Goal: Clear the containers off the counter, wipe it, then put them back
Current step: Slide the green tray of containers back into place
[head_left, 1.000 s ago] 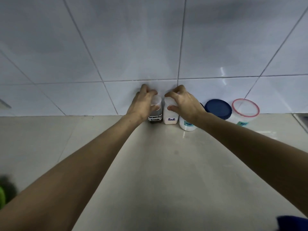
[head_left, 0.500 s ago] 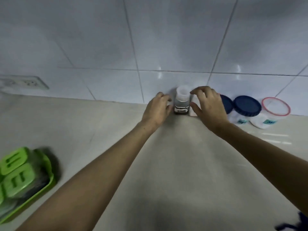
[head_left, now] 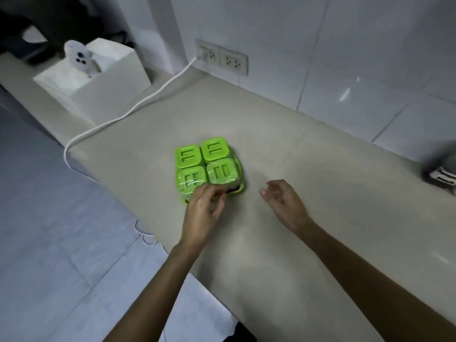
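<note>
A green tray (head_left: pixel 240 187) holds several green-lidded square containers (head_left: pixel 206 159) near the counter's left front. My left hand (head_left: pixel 204 211) reaches the tray's near edge, its fingertips curled at the front containers; whether they touch is unclear. My right hand (head_left: pixel 283 203) hovers over the bare counter (head_left: pixel 308 193) to the right of the tray, fingers apart and holding nothing. At the far right edge a blurred small jar (head_left: pixel 441 174) with a dark label stands by the wall.
A white cable (head_left: pixel 138 107) runs from the wall sockets (head_left: pixel 222 58) across the counter's left end and over its edge. A white box (head_left: pixel 98 85) with a small white device stands at the far left. The tiled floor lies below on the left.
My view has swung left from the jars by the wall to the green tray. Both hands have left the small jars and moved to the tray, the left one reaching its near edge.
</note>
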Demonstrator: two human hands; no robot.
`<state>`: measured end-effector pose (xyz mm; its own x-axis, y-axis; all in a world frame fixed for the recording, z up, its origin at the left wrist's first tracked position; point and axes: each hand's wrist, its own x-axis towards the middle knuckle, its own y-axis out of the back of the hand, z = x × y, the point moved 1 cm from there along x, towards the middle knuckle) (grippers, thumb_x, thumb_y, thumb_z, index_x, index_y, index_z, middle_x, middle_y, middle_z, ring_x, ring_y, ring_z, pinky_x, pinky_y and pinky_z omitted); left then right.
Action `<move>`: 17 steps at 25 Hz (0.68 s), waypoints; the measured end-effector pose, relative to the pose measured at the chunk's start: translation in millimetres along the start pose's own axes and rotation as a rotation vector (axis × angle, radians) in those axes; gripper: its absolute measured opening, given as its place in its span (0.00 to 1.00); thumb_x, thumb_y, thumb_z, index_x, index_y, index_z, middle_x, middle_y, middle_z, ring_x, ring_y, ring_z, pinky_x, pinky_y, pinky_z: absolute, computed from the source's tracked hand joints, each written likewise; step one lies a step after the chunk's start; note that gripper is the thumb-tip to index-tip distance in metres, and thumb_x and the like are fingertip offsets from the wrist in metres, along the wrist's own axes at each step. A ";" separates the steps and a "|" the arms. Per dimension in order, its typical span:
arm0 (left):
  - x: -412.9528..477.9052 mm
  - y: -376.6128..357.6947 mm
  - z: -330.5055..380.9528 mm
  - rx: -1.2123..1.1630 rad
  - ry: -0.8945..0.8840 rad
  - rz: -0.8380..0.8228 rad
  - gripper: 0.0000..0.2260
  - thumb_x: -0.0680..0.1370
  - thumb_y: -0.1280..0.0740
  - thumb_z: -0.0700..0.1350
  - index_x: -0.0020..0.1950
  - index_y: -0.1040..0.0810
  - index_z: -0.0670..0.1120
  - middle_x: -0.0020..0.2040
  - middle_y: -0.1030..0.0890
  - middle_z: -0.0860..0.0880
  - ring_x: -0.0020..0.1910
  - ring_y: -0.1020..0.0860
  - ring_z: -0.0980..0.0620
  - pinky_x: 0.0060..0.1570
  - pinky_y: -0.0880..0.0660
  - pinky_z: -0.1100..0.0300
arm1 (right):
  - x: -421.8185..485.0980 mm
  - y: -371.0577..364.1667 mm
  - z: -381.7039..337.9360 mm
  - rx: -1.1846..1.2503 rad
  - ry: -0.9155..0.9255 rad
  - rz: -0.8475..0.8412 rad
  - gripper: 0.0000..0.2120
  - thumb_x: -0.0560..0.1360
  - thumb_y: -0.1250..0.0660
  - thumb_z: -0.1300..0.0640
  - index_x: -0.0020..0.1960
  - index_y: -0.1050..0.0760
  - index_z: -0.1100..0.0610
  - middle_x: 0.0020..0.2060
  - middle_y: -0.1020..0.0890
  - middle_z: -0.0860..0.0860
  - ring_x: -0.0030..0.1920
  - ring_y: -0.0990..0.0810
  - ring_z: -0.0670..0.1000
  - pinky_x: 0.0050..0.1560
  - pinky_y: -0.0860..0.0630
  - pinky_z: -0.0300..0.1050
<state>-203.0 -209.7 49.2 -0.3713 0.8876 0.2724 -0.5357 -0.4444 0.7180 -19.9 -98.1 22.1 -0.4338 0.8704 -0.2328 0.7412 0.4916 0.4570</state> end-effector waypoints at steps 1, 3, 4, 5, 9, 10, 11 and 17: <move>-3.8 15.0 -20.5 0.004 0.060 0.077 0.06 0.76 0.36 0.43 0.50 0.21 0.45 0.47 0.21 0.49 0.47 0.23 0.46 0.48 0.25 0.52 | 6.4 -22.0 -11.4 0.058 -0.029 0.002 0.21 0.73 0.32 0.46 0.61 0.29 0.55 0.56 0.24 0.55 0.51 0.21 0.51 0.59 0.26 0.48; -9.5 31.8 -47.7 -0.027 0.225 0.203 0.08 0.76 0.34 0.40 0.55 0.22 0.46 0.51 0.24 0.50 0.51 0.24 0.46 0.51 0.25 0.48 | 19.5 -49.8 -27.5 0.157 -0.081 0.016 0.26 0.72 0.32 0.45 0.65 0.32 0.56 0.58 0.25 0.52 0.55 0.23 0.50 0.60 0.28 0.46; -9.9 34.3 -60.9 -0.077 0.329 0.204 0.11 0.76 0.33 0.41 0.59 0.24 0.46 0.54 0.25 0.50 0.54 0.25 0.46 0.54 0.24 0.47 | 26.9 -57.9 -38.2 0.209 -0.114 0.020 0.28 0.73 0.32 0.45 0.67 0.33 0.57 0.57 0.26 0.50 0.56 0.25 0.49 0.59 0.30 0.44; -7.8 35.3 -70.5 -0.162 0.445 0.154 0.16 0.77 0.32 0.44 0.64 0.27 0.46 0.58 0.26 0.48 0.57 0.25 0.46 0.57 0.25 0.48 | 35.4 -64.3 -46.6 0.256 -0.150 0.010 0.28 0.73 0.32 0.47 0.67 0.34 0.58 0.58 0.25 0.50 0.56 0.25 0.48 0.59 0.30 0.43; 6.7 29.5 -82.1 -0.548 0.771 -0.049 0.34 0.70 0.33 0.64 0.70 0.32 0.48 0.61 0.21 0.44 0.60 0.22 0.48 0.65 0.27 0.46 | 58.8 -67.3 -57.2 0.321 -0.240 -0.023 0.31 0.70 0.27 0.51 0.68 0.37 0.58 0.58 0.21 0.54 0.54 0.22 0.50 0.55 0.28 0.43; 9.3 27.8 -82.7 -0.564 0.775 -0.041 0.36 0.68 0.32 0.65 0.70 0.31 0.47 0.59 0.20 0.43 0.58 0.21 0.47 0.64 0.27 0.45 | 59.9 -63.8 -57.6 0.325 -0.260 -0.028 0.35 0.70 0.26 0.51 0.70 0.39 0.58 0.57 0.22 0.54 0.53 0.22 0.51 0.54 0.29 0.42; 12.8 26.8 -81.2 -0.580 0.770 -0.037 0.37 0.66 0.31 0.65 0.69 0.30 0.45 0.57 0.19 0.43 0.57 0.21 0.47 0.63 0.26 0.45 | 60.0 -59.5 -56.5 0.337 -0.277 -0.027 0.38 0.70 0.26 0.52 0.72 0.42 0.58 0.58 0.23 0.55 0.53 0.23 0.50 0.53 0.30 0.41; 49.1 -19.2 -35.3 -0.696 0.623 -0.205 0.22 0.73 0.27 0.49 0.64 0.25 0.43 0.51 0.17 0.41 0.48 0.19 0.50 0.50 0.22 0.57 | 27.4 9.7 -16.2 0.487 -0.279 0.141 0.22 0.72 0.28 0.57 0.61 0.27 0.65 0.52 0.18 0.53 0.45 0.18 0.48 0.41 0.24 0.31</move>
<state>-237.7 -161.8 26.2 -0.4497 0.8215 -0.3506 -0.8914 -0.4378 0.1174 -32.9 -69.8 34.1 -0.2108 0.8698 -0.4461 0.9611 0.2676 0.0676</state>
